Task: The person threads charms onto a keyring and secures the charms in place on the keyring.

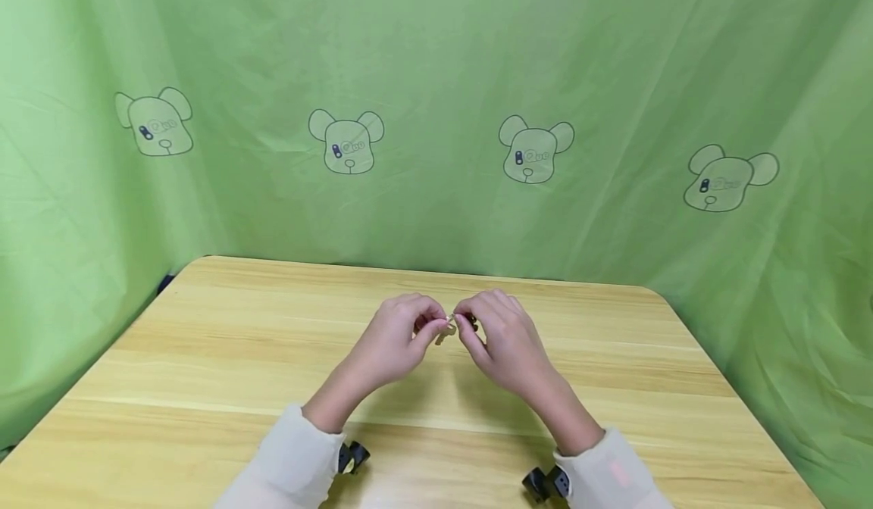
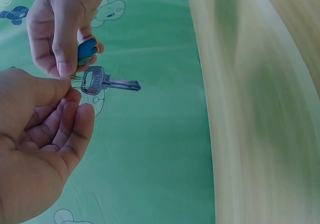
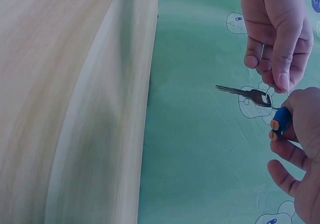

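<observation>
Both hands meet above the table's far half, fingertips almost touching. My left hand [image 1: 398,336] pinches a thin metal key ring [image 2: 76,77] between thumb and forefinger, its other fingers loosely curled. From that ring a silver key [image 2: 117,83] hangs, its blade pointing away from the fingers. My right hand [image 1: 506,338] pinches the other side of the ring with thumb and forefinger. A small blue charm with orange parts [image 3: 281,121] hangs against the right fingers, which partly hide it. A thin metal piece [image 3: 262,52] shows between the left fingers in the right wrist view.
A light wooden table [image 1: 204,357] with rounded far corners lies under the hands. Behind and beside it hangs a green curtain [image 1: 436,39] printed with bear heads. Black wrist cameras stick out below each pale sleeve [image 1: 293,456].
</observation>
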Action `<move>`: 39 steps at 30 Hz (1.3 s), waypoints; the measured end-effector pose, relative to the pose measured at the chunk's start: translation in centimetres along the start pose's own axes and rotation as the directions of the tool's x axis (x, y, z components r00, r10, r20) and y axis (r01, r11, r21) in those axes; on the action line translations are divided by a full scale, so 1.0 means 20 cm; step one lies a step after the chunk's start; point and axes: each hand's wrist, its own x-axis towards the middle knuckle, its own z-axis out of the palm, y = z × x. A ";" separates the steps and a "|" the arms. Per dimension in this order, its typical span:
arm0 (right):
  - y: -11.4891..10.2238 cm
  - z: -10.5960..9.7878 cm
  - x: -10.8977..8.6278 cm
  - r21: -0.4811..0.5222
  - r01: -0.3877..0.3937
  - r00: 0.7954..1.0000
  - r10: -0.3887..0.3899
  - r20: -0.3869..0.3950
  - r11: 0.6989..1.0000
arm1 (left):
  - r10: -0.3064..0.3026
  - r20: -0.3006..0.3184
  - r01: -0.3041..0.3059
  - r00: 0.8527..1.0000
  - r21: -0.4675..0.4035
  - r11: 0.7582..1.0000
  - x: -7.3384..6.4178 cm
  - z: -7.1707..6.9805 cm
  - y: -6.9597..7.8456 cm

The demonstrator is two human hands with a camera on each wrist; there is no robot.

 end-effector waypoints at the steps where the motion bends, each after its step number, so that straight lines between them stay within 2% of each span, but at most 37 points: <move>1: 0.00 0.00 0.00 0.002 0.003 1.000 -0.003 -0.001 1.000 | 0.002 -0.001 -0.002 1.000 -0.005 1.000 0.00 0.00 0.00; 10: -0.01 0.00 0.01 0.021 0.027 1.000 -0.027 -0.013 0.999 | 0.038 -0.028 -0.038 0.999 -0.029 0.999 0.01 -0.03 -0.03; 21: -0.01 0.01 0.00 0.032 0.022 1.000 -0.022 -0.008 0.999 | 0.021 -0.044 -0.024 0.999 -0.072 0.997 0.01 -0.05 -0.03; 29: -0.01 0.01 0.00 0.053 0.002 1.000 -0.001 -0.006 0.999 | -0.009 -0.058 0.003 0.998 -0.116 0.993 0.01 -0.05 -0.04; 39: -0.02 0.00 0.00 0.155 -0.060 0.998 0.058 0.019 0.986 | -0.071 -0.066 0.057 0.995 -0.196 0.979 0.01 -0.05 -0.05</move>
